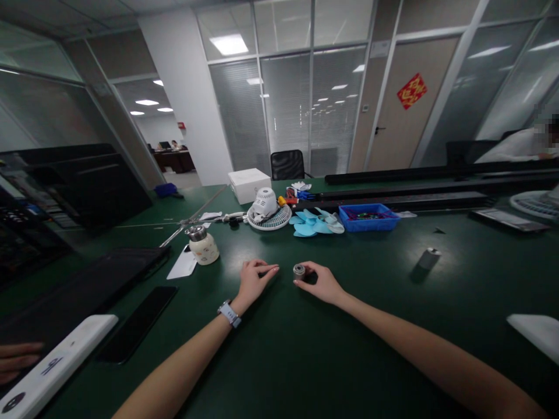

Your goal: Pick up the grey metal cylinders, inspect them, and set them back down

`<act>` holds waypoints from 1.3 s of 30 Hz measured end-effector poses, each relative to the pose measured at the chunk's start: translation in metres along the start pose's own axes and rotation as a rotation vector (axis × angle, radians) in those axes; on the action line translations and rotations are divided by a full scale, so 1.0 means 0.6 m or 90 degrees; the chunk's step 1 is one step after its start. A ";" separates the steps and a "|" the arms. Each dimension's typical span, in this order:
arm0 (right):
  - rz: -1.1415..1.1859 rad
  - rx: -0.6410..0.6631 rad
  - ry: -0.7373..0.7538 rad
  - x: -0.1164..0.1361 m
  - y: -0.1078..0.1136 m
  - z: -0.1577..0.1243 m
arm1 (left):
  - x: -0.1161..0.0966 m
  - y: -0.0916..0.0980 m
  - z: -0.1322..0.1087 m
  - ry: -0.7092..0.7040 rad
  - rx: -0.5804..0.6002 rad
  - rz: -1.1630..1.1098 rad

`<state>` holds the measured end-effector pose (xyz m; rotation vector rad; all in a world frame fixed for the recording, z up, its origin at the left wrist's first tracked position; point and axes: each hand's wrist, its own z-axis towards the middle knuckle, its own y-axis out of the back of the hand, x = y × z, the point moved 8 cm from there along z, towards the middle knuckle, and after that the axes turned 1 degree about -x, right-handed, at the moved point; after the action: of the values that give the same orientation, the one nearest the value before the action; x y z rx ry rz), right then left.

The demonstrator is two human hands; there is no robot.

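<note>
In the head view, my right hand (321, 282) grips a small grey metal cylinder (299, 272) between thumb and fingers, its round end facing up. Just left of it is my left hand (255, 282), thumb and index fingertip brought together in a pinch. Whether anything small is between those fingertips I cannot make out. A gap separates my left fingertips from the cylinder. A similar metal cylinder (429, 258) stands on the green table (279, 361) farther to the right.
Behind my hands are light-blue fan blades (312, 222), a white fan part (265, 206), a blue tray (369, 218) of small parts and a white box (250, 185). A jar (202, 245) and black phone (137, 323) lie left. Another person's hand (17, 361) shows at the left edge.
</note>
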<state>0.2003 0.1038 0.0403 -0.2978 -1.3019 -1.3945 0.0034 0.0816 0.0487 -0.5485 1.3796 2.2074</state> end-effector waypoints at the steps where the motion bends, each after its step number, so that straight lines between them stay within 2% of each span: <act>1: -0.001 0.001 0.000 -0.001 0.000 0.000 | 0.010 -0.004 -0.003 0.014 0.019 0.026; 5: -0.006 -0.004 -0.001 -0.002 0.001 0.001 | 0.017 -0.023 -0.008 0.021 0.076 0.104; 8: 0.001 -0.002 0.000 -0.003 0.000 0.001 | 0.014 -0.029 -0.008 0.013 0.080 0.126; 17: -0.003 -0.015 0.002 -0.002 0.003 0.000 | 0.025 -0.006 -0.001 0.039 -0.041 -0.018; 25: -0.024 -0.007 -0.005 0.005 0.001 -0.001 | 0.042 -0.002 -0.001 0.103 -0.073 -0.119; 28: 0.016 -0.005 -0.022 0.004 0.006 -0.001 | 0.043 0.003 -0.005 0.126 -0.070 -0.135; 30: 0.041 -0.033 -0.044 -0.005 0.033 0.001 | 0.045 0.005 -0.008 0.147 -0.071 -0.141; 32: 0.014 -0.091 -0.076 -0.025 0.089 0.001 | 0.047 0.007 -0.010 0.163 -0.073 -0.142; 35: -0.158 -0.171 -0.130 -0.067 0.210 -0.008 | 0.047 0.007 -0.011 0.175 -0.067 -0.124; 39: -0.499 -0.205 -0.244 -0.126 0.372 -0.033 | 0.045 0.006 -0.009 0.171 -0.057 -0.110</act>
<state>0.4163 0.1870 0.0891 -0.2917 -1.5875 -2.3073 -0.0198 0.0803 0.0338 -0.9902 1.3090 2.1209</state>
